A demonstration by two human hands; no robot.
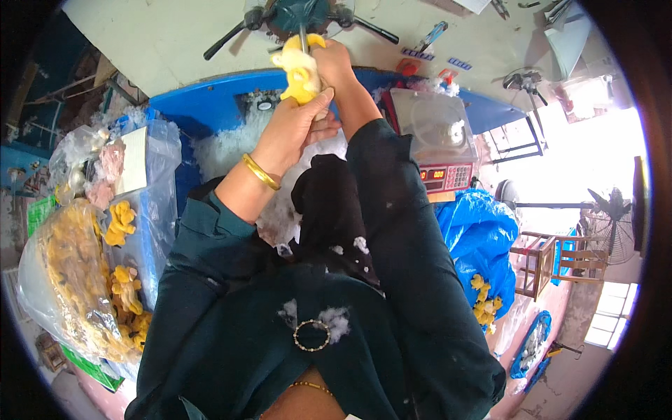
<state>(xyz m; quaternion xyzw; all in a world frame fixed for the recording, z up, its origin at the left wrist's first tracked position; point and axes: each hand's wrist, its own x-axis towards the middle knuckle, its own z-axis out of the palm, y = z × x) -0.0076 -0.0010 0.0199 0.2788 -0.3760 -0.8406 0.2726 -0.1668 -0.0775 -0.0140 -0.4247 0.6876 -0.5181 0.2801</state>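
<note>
A small yellow and cream plush toy (301, 77) sits on the metal nozzle (304, 38) of a machine on the far panel. My left hand (299, 126) grips the toy's lower end, thumb along its side and fingers curled underneath. Up by the nozzle, my right hand (333, 61) closes on the toy's right side; its fingertips are partly hidden behind the toy. White stuffing fluff (227, 154) lies under my hands, across the blue tray (189, 112).
A scale (437, 140) with a red keypad stands to the right of my arms. Yellow plush pieces (120, 222) lie by a clear plastic bag (63, 273) on the left. More sit on a blue bag (476, 231) at right. Black handles (227, 40) flank the nozzle.
</note>
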